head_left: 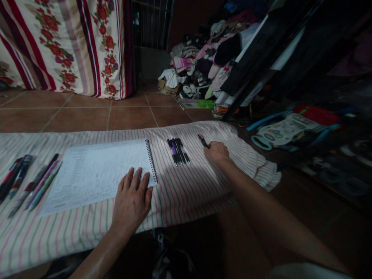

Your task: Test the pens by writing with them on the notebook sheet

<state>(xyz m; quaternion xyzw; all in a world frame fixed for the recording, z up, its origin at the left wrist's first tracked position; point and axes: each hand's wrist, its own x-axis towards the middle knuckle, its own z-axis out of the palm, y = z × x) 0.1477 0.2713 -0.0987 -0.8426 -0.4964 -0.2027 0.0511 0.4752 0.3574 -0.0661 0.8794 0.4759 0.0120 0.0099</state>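
Observation:
My left hand (132, 199) lies flat with fingers stretched over the lower right corner of a white spiral notebook (101, 166). The notebook is open to a page with faint marks, its wire binding on the right. Off to the right, my right hand (217, 152) is closed on the near end of a dark pen (203, 140) with an orange patch; its exact kind is hard to make out. Between the notebook and that hand lies a row of several pens (178, 152), mostly black, one purple. Left of the notebook sit several markers (43, 182) in grey, purple, green and dark colours.
A striped cloth (186, 197) covers the low table. Behind it is a tiled floor (128, 116) with a floral curtain (107, 46) at left. A heap of clothes (209, 58) and a dark metal frame stand at the back right, near a colourful plastic item (287, 130).

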